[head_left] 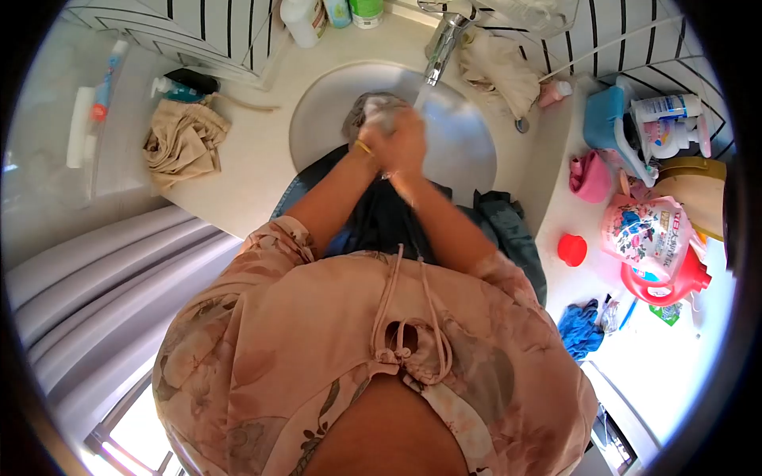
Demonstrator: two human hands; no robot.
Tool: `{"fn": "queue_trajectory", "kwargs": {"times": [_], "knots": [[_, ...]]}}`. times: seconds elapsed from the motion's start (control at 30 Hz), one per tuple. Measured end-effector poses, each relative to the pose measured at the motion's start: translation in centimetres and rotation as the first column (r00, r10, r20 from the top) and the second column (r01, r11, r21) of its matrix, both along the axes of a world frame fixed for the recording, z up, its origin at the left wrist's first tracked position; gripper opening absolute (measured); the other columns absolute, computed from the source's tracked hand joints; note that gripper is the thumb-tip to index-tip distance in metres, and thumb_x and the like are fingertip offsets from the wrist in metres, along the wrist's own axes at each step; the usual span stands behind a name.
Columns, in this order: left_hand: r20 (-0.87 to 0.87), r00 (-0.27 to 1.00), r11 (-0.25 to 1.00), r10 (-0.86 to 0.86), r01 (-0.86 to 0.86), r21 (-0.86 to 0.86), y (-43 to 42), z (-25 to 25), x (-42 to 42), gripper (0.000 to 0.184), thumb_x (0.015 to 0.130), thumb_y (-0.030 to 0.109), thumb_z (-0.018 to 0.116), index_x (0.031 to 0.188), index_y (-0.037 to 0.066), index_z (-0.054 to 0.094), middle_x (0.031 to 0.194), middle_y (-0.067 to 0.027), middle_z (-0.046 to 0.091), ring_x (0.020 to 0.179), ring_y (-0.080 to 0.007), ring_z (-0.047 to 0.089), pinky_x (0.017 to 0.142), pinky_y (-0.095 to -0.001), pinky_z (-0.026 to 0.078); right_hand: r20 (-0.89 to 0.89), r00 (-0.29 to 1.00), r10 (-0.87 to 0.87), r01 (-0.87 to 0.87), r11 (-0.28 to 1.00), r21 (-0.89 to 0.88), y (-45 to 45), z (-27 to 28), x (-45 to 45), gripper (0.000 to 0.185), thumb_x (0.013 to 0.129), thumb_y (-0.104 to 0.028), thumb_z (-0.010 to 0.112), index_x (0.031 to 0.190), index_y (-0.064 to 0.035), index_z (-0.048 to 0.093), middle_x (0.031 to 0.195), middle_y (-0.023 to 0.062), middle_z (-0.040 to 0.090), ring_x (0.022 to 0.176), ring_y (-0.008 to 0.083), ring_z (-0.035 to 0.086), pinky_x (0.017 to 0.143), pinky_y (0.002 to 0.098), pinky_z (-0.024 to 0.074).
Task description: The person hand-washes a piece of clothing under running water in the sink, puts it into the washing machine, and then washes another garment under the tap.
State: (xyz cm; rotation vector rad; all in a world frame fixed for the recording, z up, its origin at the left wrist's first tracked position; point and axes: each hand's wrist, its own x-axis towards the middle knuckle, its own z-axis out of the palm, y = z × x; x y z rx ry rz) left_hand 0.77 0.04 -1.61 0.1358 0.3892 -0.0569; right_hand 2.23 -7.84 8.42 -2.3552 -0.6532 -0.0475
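Both of my hands are together over the round white washbasin (468,151), closed on a wet-looking grey cloth (361,115). My left hand (376,144), with a yellow band at its wrist, presses against my right hand (409,139). Motion blurs the fingers, and part of the cloth is hidden by them. Just right of the hands, a pale streak that looks like running water hangs below the chrome faucet (448,40). Dark garments (389,218) lie over the basin's near edge under my forearms. A grey-green garment (508,226) drapes over the counter on the right.
A beige cloth (184,141) lies on the left counter, and a cream cloth (500,75) beside the faucet. Bottles (303,20) stand at the back. On the right are a blue basket (607,119), a floral detergent pouch (647,230), a red cap (571,250) and a blue cloth (582,329).
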Motion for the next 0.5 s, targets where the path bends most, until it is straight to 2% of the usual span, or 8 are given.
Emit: {"fn": "queue_trajectory", "kwargs": {"times": [0.07, 0.17, 0.27, 0.37, 0.4, 0.43, 0.47, 0.5], "knots": [[-0.125, 0.991, 0.996, 0.047, -0.037, 0.084, -2.4, 3.1, 0.0, 0.036, 0.084, 0.025, 0.045, 0.116, 0.009, 0.047, 0.115, -0.0093, 0.051, 0.109, -0.0235, 0.047, 0.095, -0.0383, 0.035, -0.325, 0.921, -0.214, 0.225, 0.974, -0.003, 0.0, -0.9, 5.3, 0.044, 0.068, -0.032, 0.060, 0.098, -0.0002, 0.058, 0.099, 0.0240, 0.052, 0.092, 0.0387, 0.051, 0.078, 0.0427, 0.0429], [0.043, 0.999, 0.969, 0.008, -0.019, 0.248, -3.0, 3.5, 0.8, 0.035, 0.087, 0.030, 0.046, 0.115, 0.009, 0.047, 0.113, -0.0100, 0.053, 0.105, -0.0263, 0.050, 0.093, -0.0398, 0.037, -0.444, 0.843, -0.305, 0.374, 0.925, 0.073, -1.1, -4.0, 10.1, 0.048, 0.069, -0.032, 0.059, 0.104, 0.0001, 0.053, 0.098, 0.0272, 0.050, 0.092, 0.0405, 0.049, 0.079, 0.0437, 0.0413], [-0.203, 0.977, 0.995, 0.066, -0.049, 0.089, -0.3, 3.3, 1.1, 0.037, 0.087, 0.033, 0.045, 0.116, 0.009, 0.046, 0.111, -0.0111, 0.054, 0.102, -0.0261, 0.052, 0.091, -0.0399, 0.039, -0.366, 0.929, -0.052, 0.119, 0.979, 0.164, -1.4, -5.2, 6.6, 0.046, 0.069, -0.032, 0.059, 0.101, -0.0002, 0.051, 0.097, 0.0281, 0.049, 0.091, 0.0410, 0.049, 0.077, 0.0449, 0.0413], [-0.019, 1.000, 0.998, -0.016, 0.015, -0.065, 0.8, 4.4, 0.1, 0.035, 0.088, 0.035, 0.043, 0.110, 0.009, 0.050, 0.103, -0.0075, 0.057, 0.096, -0.0231, 0.054, 0.087, -0.0367, 0.041, -0.170, 0.982, 0.082, -0.057, 0.987, 0.148, -0.8, -1.6, 0.7, 0.044, 0.070, -0.034, 0.059, 0.097, -0.0005, 0.052, 0.096, 0.0259, 0.050, 0.090, 0.0400, 0.049, 0.076, 0.0458, 0.0415], [-0.021, 0.999, 0.971, -0.040, 0.044, 0.235, 0.6, 3.8, 0.3, 0.034, 0.088, 0.033, 0.044, 0.111, 0.009, 0.050, 0.103, -0.0075, 0.057, 0.095, -0.0227, 0.054, 0.086, -0.0367, 0.041, -0.178, 0.981, 0.070, -0.055, 0.995, 0.086, -0.5, -0.8, 0.2, 0.044, 0.070, -0.035, 0.059, 0.097, -0.0004, 0.053, 0.096, 0.0252, 0.051, 0.090, 0.0398, 0.050, 0.076, 0.0460, 0.0417], [-0.063, 0.996, 0.836, -0.070, 0.093, 0.541, 0.4, 3.4, 0.5, 0.032, 0.088, 0.031, 0.044, 0.112, 0.009, 0.049, 0.103, -0.0075, 0.057, 0.095, -0.0223, 0.053, 0.085, -0.0366, 0.041, -0.188, 0.981, 0.056, -0.052, 0.998, 0.028, -0.3, -0.5, -0.1, 0.044, 0.071, -0.036, 0.059, 0.097, -0.0002, 0.053, 0.096, 0.0244, 0.051, 0.089, 0.0395, 0.051, 0.075, 0.0462, 0.0420], [-0.134, 0.988, 0.631, -0.071, 0.148, 0.762, 0.2, 2.9, 0.8, 0.031, 0.088, 0.028, 0.044, 0.113, 0.010, 0.048, 0.103, -0.0075, 0.056, 0.094, -0.0220, 0.053, 0.085, -0.0366, 0.041, -0.201, 0.972, -0.122, 0.112, 0.992, -0.061, -0.1, -1.1, 1.9, 0.043, 0.072, -0.039, 0.056, 0.095, -0.0022, 0.055, 0.092, 0.0217, 0.055, 0.085, 0.0382, 0.054, 0.073, 0.0468, 0.0430], [-0.172, 0.985, 0.831, 0.004, 0.093, 0.549, -0.4, 4.2, 0.5, 0.031, 0.088, 0.027, 0.046, 0.114, 0.009, 0.048, 0.104, -0.0072, 0.056, 0.095, -0.0216, 0.053, 0.085, -0.0354, 0.041, -0.138, 0.939, -0.315, 0.326, 0.943, 0.072, 0.0, -3.3, 4.4, 0.043, 0.073, -0.041, 0.055, 0.094, -0.0033, 0.056, 0.087, 0.0201, 0.057, 0.081, 0.0371, 0.056, 0.069, 0.0469, 0.0444]]}}
